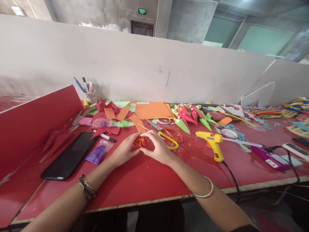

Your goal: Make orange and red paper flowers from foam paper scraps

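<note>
An orange piece of folded or curled paper (141, 141) is held between my two hands, above the red table (142, 180). My left hand (126, 149) has its thumb and fingers curved round the left side of the paper. From the right, the fingertips of my right hand (158, 147) pinch the same piece. Scissors with yellow and orange handles (172, 145) lie just beyond my right hand. A yellow glue gun (213, 143) rests on the table to the right.
At left lie a black phone (70, 156), a bag of purple material (97, 154) and a marker (105, 136). Orange sheets (153, 110) and red and green paper cones (187, 114) sit behind. A purple power strip (269, 157) is at right; a pen cup (90, 96) stands back left.
</note>
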`<action>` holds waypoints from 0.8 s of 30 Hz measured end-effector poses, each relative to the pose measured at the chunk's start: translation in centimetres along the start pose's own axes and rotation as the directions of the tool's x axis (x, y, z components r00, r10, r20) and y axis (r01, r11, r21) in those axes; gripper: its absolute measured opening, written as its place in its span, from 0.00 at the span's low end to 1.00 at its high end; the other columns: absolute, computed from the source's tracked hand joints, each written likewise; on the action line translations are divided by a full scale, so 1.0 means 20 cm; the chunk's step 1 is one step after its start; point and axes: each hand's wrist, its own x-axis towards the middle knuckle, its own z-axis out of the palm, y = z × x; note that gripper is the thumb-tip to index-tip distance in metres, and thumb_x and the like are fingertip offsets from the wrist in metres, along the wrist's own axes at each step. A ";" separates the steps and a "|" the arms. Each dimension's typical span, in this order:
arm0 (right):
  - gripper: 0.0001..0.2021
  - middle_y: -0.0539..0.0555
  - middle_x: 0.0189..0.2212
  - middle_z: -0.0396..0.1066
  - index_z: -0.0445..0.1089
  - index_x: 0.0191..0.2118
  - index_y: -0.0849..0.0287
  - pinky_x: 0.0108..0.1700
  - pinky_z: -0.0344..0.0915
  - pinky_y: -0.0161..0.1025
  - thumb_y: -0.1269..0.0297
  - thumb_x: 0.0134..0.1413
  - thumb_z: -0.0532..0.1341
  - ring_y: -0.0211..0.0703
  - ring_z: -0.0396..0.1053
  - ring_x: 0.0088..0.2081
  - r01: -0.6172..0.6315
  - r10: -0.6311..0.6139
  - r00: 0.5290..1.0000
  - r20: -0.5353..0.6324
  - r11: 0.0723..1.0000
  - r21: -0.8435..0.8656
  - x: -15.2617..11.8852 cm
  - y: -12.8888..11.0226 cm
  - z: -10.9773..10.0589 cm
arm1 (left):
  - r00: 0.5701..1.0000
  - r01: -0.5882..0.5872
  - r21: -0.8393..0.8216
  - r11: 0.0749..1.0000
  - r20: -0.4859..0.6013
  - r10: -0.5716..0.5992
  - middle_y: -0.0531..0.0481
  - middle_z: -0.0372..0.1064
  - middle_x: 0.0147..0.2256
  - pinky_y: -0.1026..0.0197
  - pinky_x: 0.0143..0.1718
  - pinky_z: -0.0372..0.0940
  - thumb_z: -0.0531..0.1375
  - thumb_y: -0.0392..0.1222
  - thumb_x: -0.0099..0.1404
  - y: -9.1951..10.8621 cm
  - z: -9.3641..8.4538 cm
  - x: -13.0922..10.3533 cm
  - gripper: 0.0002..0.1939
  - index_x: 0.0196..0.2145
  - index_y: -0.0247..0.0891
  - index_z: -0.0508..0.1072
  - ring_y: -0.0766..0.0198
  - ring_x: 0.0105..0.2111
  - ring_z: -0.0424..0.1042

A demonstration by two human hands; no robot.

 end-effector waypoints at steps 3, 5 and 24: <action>0.17 0.53 0.40 0.61 0.57 0.46 0.53 0.44 0.63 0.42 0.66 0.49 0.57 0.42 0.62 0.42 0.006 -0.005 1.000 -0.028 1.000 0.024 0.00 -0.01 -0.01 | 1.000 -0.003 -0.004 1.000 -0.011 0.003 0.45 0.64 0.43 0.57 0.40 0.64 0.55 0.39 0.58 0.01 -0.01 0.00 0.20 0.49 0.39 0.57 0.61 0.40 0.66; 0.14 0.53 0.38 0.61 0.59 0.45 0.53 0.45 0.63 0.42 0.68 0.50 0.55 0.41 0.62 0.42 -0.006 0.007 0.998 -0.067 1.000 0.030 0.01 -0.02 -0.02 | 1.000 0.003 -0.026 1.000 -0.005 -0.004 0.45 0.64 0.42 0.58 0.40 0.64 0.54 0.40 0.59 0.02 -0.02 0.01 0.18 0.48 0.39 0.58 0.62 0.39 0.66; 0.11 0.52 0.36 0.59 0.65 0.38 0.54 0.47 0.60 0.41 0.75 0.49 0.53 0.39 0.62 0.41 0.014 -0.012 0.999 -0.047 0.999 0.038 0.01 -0.01 -0.03 | 0.972 0.228 -0.440 0.868 0.161 -0.173 0.45 0.68 0.41 0.57 0.40 0.65 0.53 0.41 0.60 0.00 -0.02 0.01 0.13 0.43 0.36 0.66 0.61 0.38 0.69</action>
